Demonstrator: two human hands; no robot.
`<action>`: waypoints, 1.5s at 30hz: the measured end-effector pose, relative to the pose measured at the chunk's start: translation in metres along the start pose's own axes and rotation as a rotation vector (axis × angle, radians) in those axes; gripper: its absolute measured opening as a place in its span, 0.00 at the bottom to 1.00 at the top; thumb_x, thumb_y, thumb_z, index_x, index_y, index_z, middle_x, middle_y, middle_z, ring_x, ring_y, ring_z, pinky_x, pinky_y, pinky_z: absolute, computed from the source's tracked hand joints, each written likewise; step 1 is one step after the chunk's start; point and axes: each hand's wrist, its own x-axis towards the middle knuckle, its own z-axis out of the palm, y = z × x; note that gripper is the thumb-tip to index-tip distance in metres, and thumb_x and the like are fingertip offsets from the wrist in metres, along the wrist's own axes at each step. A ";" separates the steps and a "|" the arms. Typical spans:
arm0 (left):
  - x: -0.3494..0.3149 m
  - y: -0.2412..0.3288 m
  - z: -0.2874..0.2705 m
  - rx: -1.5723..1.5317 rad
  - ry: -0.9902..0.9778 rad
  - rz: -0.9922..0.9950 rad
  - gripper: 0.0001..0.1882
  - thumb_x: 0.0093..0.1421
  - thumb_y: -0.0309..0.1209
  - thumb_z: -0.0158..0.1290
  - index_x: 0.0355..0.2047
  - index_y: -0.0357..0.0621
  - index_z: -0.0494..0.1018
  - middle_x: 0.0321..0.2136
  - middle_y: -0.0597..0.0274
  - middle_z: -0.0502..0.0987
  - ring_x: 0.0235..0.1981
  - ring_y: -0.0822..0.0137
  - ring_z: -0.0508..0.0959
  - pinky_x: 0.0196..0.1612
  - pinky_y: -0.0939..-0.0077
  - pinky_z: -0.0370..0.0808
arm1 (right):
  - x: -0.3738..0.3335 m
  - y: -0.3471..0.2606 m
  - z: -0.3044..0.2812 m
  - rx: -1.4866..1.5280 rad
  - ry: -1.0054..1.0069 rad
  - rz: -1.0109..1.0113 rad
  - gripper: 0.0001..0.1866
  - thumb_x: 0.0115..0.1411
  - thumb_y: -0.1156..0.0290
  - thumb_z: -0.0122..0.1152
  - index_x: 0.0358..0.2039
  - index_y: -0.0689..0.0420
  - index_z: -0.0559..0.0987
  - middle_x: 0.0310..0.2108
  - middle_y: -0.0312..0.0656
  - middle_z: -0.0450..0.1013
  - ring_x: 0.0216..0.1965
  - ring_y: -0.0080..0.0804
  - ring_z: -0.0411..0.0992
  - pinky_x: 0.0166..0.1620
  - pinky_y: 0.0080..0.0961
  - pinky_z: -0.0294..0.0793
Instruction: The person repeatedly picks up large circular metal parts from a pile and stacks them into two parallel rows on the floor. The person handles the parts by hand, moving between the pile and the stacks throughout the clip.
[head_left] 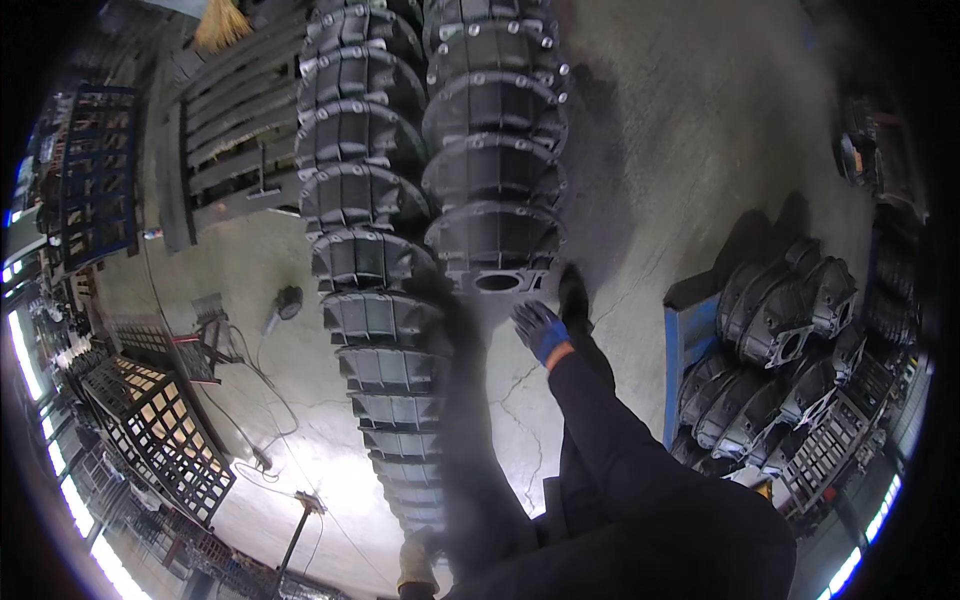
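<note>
My right hand (540, 331), in a grey and blue work glove, reaches forward with its fingers stretched out. Nothing shows in its grasp. Its fingertips are close to the near end of a dark, ribbed cast-metal housing (497, 240). That end has a flat flange (530, 282) with an oval opening; whether the fingers touch it I cannot tell. More such housings stand in a row beyond it. A longer row of ribbed housings (378, 318) runs alongside on the left. My left hand is not recognizable in the view.
A blue-edged bin (672, 370) with stacked housings stands at right. Slatted wooden pallets (240, 150) lie far left, near a straw broom (222, 25). Left are a metal crate (160, 425), a cable (270, 372) and a stand (297, 530). A beige object (417, 565) at the bottom is unclear.
</note>
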 end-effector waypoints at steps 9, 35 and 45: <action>-0.039 0.015 0.052 -0.154 0.038 0.278 0.15 0.59 0.35 0.53 0.42 0.37 0.73 0.32 0.55 0.80 0.31 0.61 0.81 0.33 0.74 0.76 | -0.219 -0.150 0.000 -0.317 0.200 -0.178 0.19 0.65 0.58 0.48 0.52 0.54 0.72 0.52 0.45 0.73 0.52 0.41 0.71 0.57 0.40 0.66; -0.016 0.168 0.112 -0.209 -0.923 0.449 0.18 0.65 0.41 0.43 0.52 0.52 0.68 0.56 0.60 0.67 0.57 0.58 0.66 0.58 0.59 0.63 | -0.578 0.202 -0.217 0.052 0.758 -0.333 0.14 0.64 0.63 0.51 0.48 0.53 0.73 0.43 0.46 0.78 0.38 0.38 0.78 0.36 0.35 0.73; -0.033 0.129 0.188 0.135 -0.866 0.592 0.10 0.60 0.39 0.55 0.36 0.48 0.72 0.33 0.63 0.77 0.33 0.62 0.77 0.38 0.69 0.75 | -0.637 0.179 -0.256 0.295 0.745 -0.535 0.14 0.64 0.62 0.49 0.47 0.49 0.74 0.42 0.43 0.79 0.39 0.37 0.78 0.42 0.34 0.71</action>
